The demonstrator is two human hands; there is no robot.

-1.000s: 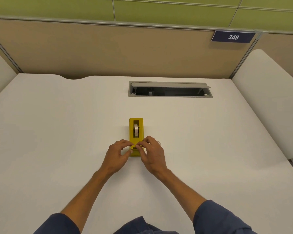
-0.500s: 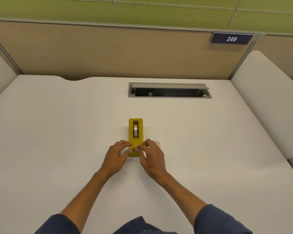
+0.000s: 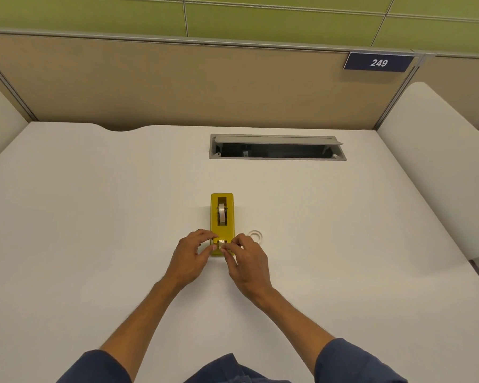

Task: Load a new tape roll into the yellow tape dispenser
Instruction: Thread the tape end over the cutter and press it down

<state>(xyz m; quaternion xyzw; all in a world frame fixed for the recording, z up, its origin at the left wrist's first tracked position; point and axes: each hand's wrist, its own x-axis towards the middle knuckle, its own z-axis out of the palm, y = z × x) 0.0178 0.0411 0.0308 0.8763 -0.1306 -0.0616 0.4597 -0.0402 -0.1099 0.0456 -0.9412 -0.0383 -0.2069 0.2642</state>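
Note:
The yellow tape dispenser point(image 3: 221, 214) stands lengthwise in the middle of the white desk point(image 3: 94, 230). A clear tape roll point(image 3: 222, 214) sits upright in its slot. My left hand point(image 3: 190, 257) and my right hand point(image 3: 248, 261) meet at the dispenser's near end, by the cutter. Thumbs and forefingers of both hands pinch the loose end of the tape point(image 3: 221, 246) there. The near tip of the dispenser is partly hidden by my fingers. A small whitish ring, like an empty tape core point(image 3: 255, 235), lies flat on the desk just right of the dispenser.
An open cable tray point(image 3: 277, 150) is cut into the desk behind the dispenser. A tan partition with a "249" sign point(image 3: 379, 63) closes the far edge. White side panels rise at the left and at the right point(image 3: 440, 161).
My hands stay at the dispenser's near end; my right hand has shifted slightly, uncovering the whitish ring beside the dispenser. The dispenser itself has not moved.

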